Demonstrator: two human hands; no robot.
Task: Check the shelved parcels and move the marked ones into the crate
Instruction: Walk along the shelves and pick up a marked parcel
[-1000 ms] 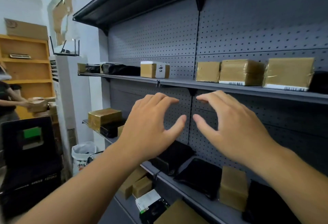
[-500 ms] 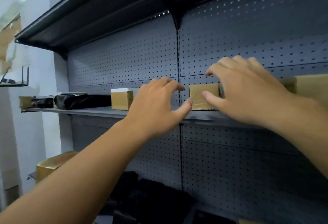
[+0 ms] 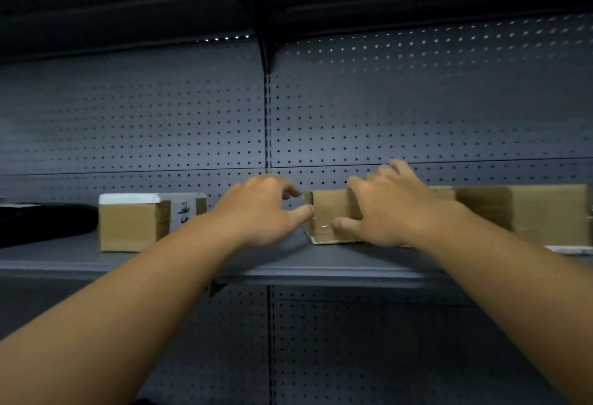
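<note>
Fingers of right hand and left hand grip the taped parcel.

Your view is dim, bluish and soft. Light glints in the holes of the grey perforated metal back panel toward one o'clock; the dark underside of the upper shelf at twelve is nearly black. Faint glare sits on the clear tape of the small brown cardboard parcel. Straight lines bow slightly at nine and three.

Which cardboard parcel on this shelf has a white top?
The leftmost parcel, beside the black bag. The small parcel in the hands and the large parcel at right show no white top.
</note>
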